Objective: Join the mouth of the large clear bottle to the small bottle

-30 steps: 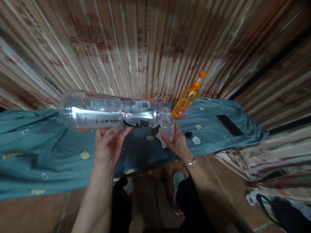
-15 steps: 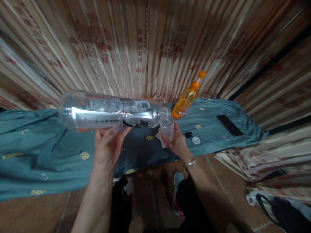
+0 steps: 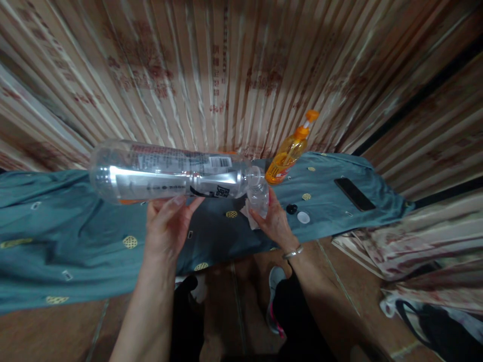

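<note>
We grasp 1 large clear bottle [image 3: 169,173] sideways in our left hand [image 3: 168,223] above the teal cloth [image 3: 90,246]; our right hand [image 3: 274,220] grips 1 small clear container [image 3: 258,196] at the bottle's mouth, near the orange pump bottle [image 3: 287,157].

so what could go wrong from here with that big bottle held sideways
The large clear plastic bottle lies sideways in the left hand, so it might roll or slip. Its neck appears to meet the small clear plastic container in the right hand; a jolt could part them. The orange pump bottle looks close by and might get knocked over.
</note>
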The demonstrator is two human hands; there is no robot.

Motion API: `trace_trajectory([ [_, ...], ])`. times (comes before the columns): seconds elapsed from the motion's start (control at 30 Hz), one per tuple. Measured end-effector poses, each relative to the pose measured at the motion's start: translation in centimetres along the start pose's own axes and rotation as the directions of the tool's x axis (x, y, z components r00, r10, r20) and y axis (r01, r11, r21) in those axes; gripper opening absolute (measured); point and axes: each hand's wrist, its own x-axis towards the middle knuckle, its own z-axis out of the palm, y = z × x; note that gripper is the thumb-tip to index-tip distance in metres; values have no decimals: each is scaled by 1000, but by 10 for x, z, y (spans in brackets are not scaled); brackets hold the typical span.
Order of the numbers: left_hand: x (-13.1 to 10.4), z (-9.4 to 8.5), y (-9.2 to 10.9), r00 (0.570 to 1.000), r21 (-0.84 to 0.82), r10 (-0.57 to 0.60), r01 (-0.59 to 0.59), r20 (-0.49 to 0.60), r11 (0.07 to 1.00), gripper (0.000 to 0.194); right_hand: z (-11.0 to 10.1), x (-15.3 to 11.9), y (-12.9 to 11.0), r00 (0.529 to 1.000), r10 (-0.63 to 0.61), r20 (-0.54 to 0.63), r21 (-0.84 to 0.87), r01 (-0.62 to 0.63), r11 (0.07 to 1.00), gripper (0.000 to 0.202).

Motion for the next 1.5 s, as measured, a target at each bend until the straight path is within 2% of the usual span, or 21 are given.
trace_trajectory([
  [0.27,0,1,0,1000,7,-4,4,-11,1000,33,3,-1,2,999,-25,-30,-7,25,1000,90],
  [0.57,1,-6,-2,1000,10,-19,19,-13,1000,35,3,-2,3,999,-28,-32,-15,27,1000,90],
  [1.1,0,2,1,998,6,-28,29,-57,1000,36,4,-2,1,999,-25,-38,-5,25,1000,90],
  [1.5,0,-2,0,999,36,-45,45,-11,998,36,4,-2,2,999,-25,-39,-15,24,1000,90],
])
